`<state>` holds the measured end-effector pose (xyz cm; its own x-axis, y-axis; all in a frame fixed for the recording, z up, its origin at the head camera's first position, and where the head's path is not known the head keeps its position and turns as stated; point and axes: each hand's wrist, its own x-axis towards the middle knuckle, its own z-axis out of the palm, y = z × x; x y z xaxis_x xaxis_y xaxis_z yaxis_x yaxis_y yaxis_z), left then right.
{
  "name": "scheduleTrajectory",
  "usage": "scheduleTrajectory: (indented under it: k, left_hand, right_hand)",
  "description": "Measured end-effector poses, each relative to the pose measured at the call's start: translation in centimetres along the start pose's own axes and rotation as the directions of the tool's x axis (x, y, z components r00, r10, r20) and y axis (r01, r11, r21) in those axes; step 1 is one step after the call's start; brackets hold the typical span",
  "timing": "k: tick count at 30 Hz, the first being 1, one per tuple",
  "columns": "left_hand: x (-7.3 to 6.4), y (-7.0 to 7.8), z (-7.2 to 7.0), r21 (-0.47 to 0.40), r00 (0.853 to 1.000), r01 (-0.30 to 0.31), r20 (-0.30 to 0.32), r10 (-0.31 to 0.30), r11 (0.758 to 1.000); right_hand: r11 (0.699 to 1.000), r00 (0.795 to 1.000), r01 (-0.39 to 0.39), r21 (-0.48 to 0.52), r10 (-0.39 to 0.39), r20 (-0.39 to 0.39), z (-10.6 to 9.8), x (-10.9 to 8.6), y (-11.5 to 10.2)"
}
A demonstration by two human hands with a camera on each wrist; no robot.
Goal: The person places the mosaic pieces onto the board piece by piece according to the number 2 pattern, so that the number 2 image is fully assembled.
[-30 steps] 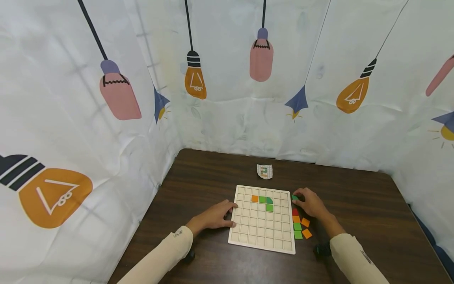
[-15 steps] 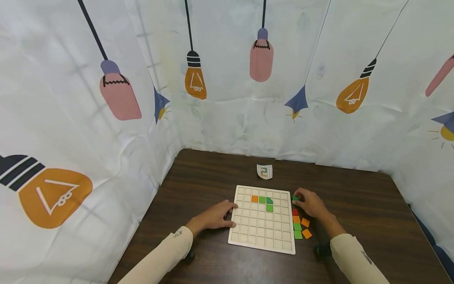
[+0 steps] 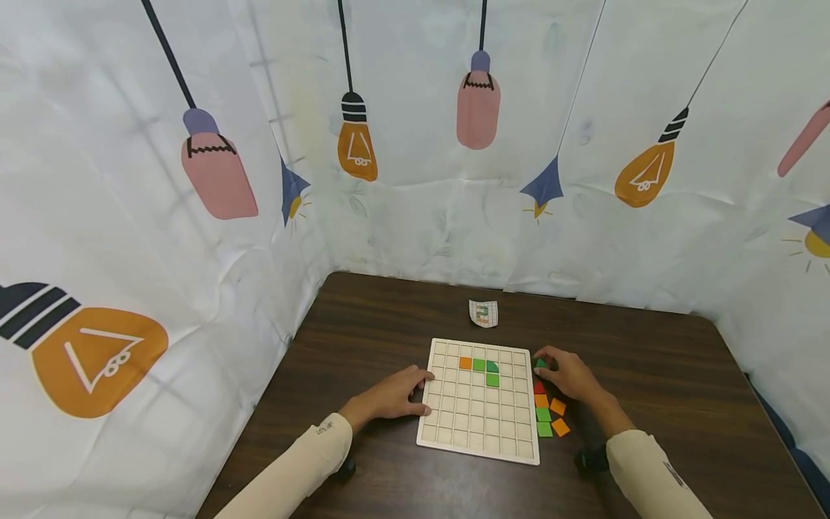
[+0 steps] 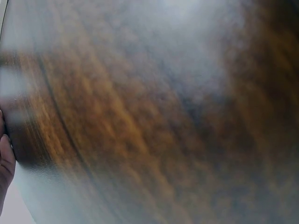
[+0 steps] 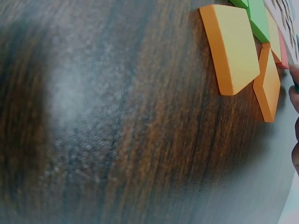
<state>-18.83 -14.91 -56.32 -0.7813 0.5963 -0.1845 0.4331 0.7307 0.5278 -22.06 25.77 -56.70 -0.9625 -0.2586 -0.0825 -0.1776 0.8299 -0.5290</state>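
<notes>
A pale wooden grid board (image 3: 467, 425) lies on the dark table. In its upper part sit an orange square tile (image 3: 465, 363), a green square tile (image 3: 479, 365), a dark green rounded-corner tile (image 3: 493, 366) and, below that, another green square (image 3: 493, 380). My left hand (image 3: 392, 394) rests at the board's left edge, thumb and fingers spread along it. Beside the upper right edge, my right hand (image 3: 569, 372) pinches a dark green tile (image 3: 541, 363) between thumb and fingers; the fingers partly hide it. In the right wrist view only fingertips (image 5: 294, 93) show.
Along the board's right side lie a red tile (image 3: 539, 388), several orange tiles (image 3: 560, 427) and green tiles (image 3: 544, 429). Behind the board is a small paper card (image 3: 483, 313) printed with a coloured grid figure. A white patterned curtain (image 3: 421, 216) surrounds the brown table (image 3: 389, 310).
My right hand has shifted very slightly to the right with the dark green tile. My left hand and the tiles on the board have stayed in place.
</notes>
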Motion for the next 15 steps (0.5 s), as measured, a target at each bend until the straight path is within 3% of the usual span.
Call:
scheduleTrajectory:
  k: [15]
  left_hand:
    - [0.11,-0.18,0.15,-0.006,1.0,-0.003,0.001,0.003,1.0]
  right_hand:
    - [0.996,1.0,-0.004,0.093,0.002,0.016,-0.23,-0.33,0.11]
